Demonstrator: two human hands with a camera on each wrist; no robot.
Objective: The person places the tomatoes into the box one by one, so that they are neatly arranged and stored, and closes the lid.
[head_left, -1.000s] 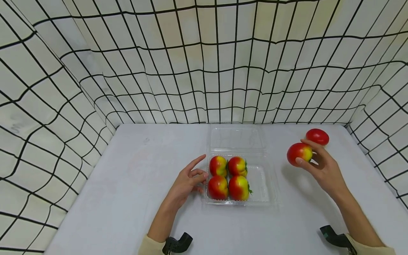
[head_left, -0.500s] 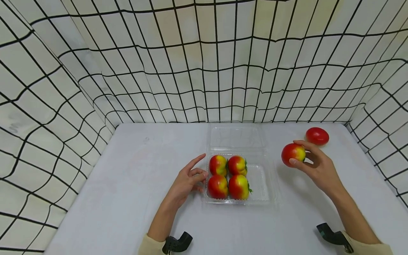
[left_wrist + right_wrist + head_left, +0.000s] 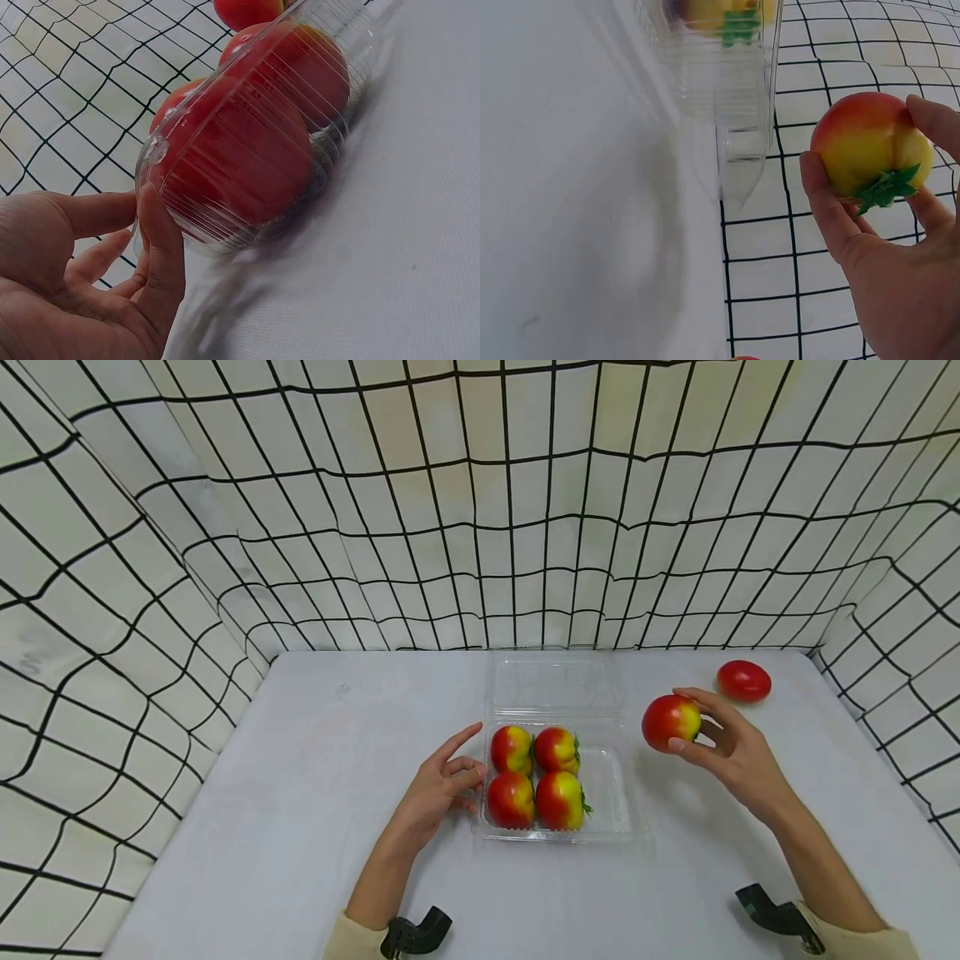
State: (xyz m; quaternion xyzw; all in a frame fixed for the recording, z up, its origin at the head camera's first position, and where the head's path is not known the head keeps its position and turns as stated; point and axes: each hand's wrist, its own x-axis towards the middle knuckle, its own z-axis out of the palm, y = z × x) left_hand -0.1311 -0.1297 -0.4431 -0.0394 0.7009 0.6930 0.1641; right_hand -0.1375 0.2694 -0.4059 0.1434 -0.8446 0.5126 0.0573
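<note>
My right hand point(image 3: 738, 764) holds a round red-and-yellow fruit point(image 3: 667, 724) between thumb and fingertips, above the table to the right of a clear plastic clamshell box point(image 3: 609, 793). Green leaves show on the underside of this held fruit point(image 3: 874, 146) in the right wrist view. Several similar fruits point(image 3: 512, 800) fill the left part of the box, in two rows; its right part shows bare plastic. At the box's left side, my left hand point(image 3: 435, 793) pinches the rim between thumb and finger, as the left wrist view shows. The box's lid point(image 3: 555, 683) lies folded back, away from me.
Another red fruit point(image 3: 744, 681) lies at the table's back right, behind my right hand. Black netting point(image 3: 525, 552) over pale walls encloses the white table point(image 3: 315, 827) at the back and both sides.
My right hand has carried the held fruit leftward, closer to the box. The left hand and the box stay where they were.
</note>
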